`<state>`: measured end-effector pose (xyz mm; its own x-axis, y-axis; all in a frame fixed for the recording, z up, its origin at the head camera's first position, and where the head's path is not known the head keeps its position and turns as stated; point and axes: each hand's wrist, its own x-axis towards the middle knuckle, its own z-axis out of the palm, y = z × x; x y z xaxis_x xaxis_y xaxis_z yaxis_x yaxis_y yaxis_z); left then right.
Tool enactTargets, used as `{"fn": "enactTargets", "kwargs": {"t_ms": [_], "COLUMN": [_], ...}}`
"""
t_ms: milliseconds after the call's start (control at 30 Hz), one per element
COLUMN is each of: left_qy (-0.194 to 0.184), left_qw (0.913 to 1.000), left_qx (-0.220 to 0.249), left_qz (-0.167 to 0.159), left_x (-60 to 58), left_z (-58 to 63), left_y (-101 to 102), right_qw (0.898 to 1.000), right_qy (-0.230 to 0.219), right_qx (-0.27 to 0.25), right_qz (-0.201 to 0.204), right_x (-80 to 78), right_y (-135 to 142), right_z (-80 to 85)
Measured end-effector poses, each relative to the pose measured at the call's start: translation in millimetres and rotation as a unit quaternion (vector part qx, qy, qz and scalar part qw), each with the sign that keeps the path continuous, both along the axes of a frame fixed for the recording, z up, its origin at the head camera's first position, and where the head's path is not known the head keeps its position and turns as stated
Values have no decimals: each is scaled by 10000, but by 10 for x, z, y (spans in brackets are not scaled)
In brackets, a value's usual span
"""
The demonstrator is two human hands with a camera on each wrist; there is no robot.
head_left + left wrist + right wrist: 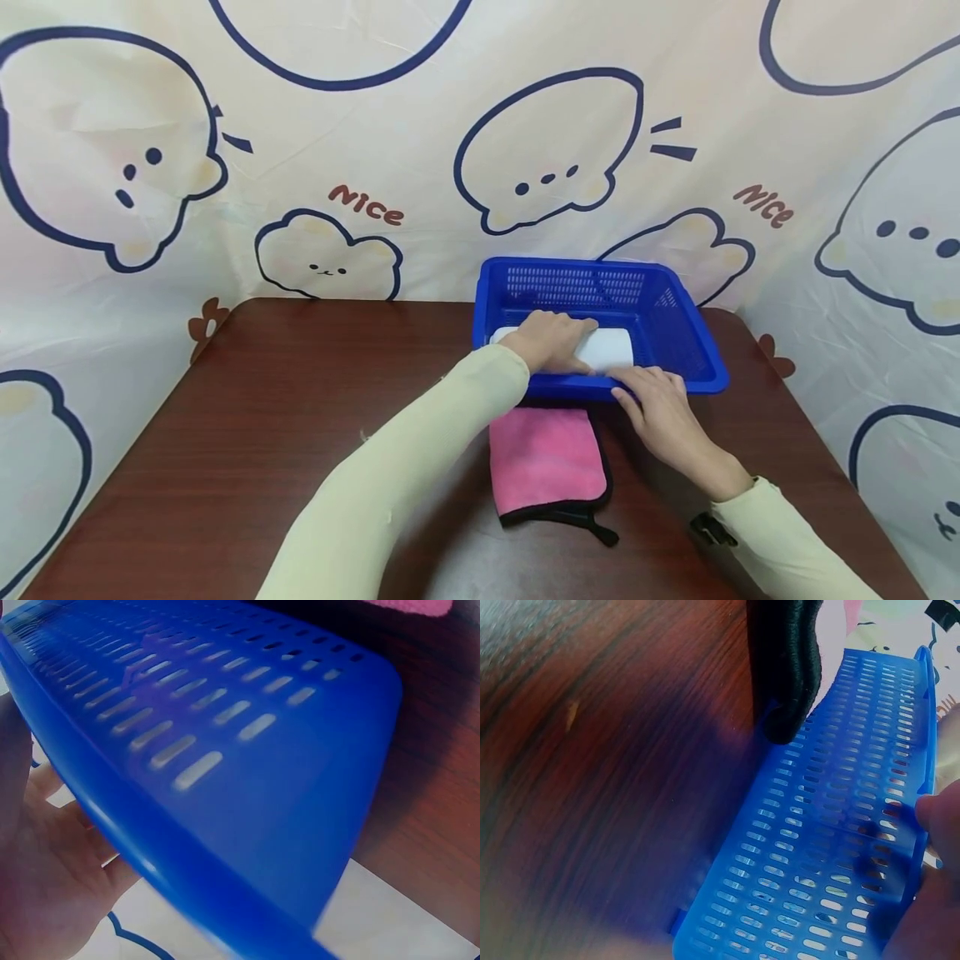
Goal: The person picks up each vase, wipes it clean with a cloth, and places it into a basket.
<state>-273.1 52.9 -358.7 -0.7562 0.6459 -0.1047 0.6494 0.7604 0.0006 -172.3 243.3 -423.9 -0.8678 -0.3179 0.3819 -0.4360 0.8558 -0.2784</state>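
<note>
A blue plastic basket (701,354) with slotted walls stands at the back of the table. Inside it lies a smooth white object (612,348) with rounded corners; its kind cannot be made out. My left hand (551,340) reaches over the near wall and grips this object from above, covering its middle. At the near rim, my right hand (663,408) pinches the basket, fingers over the edge and thumb outside. The right wrist view shows that thumb (934,814) against the rim. A pink cloth (547,458) with black edging lies just in front of the basket.
The dark brown table (300,400) stretches left and forward of the basket. A printed backdrop (427,167) rises right behind the basket and along both sides. A black strap loop (577,521) sticks out from the pink cloth's near edge.
</note>
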Motion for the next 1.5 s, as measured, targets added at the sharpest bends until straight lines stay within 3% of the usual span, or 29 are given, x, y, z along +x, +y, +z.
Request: {"fn": "enactTargets", "kwargs": {"t_ms": [267, 400, 900, 1500], "left_qy": [-108, -351, -1139, -1204], "left_qw": [9999, 9993, 9905, 9898], "left_qx": [-42, 22, 722, 734], "left_qz": [42, 98, 277, 218], "left_x": [11, 17, 5, -11], "left_z": [-5, -17, -86, -81], "left_y": [21, 29, -68, -96], "right_qw": [9999, 10000, 9999, 9999], "right_qy": [94, 45, 137, 112], "right_qx": [-41, -46, -44, -42], "right_qz": [11, -4, 33, 29], "right_x": [12, 18, -2, -3], "right_y": [4, 3, 11, 17], "right_z": [4, 13, -23, -34]}}
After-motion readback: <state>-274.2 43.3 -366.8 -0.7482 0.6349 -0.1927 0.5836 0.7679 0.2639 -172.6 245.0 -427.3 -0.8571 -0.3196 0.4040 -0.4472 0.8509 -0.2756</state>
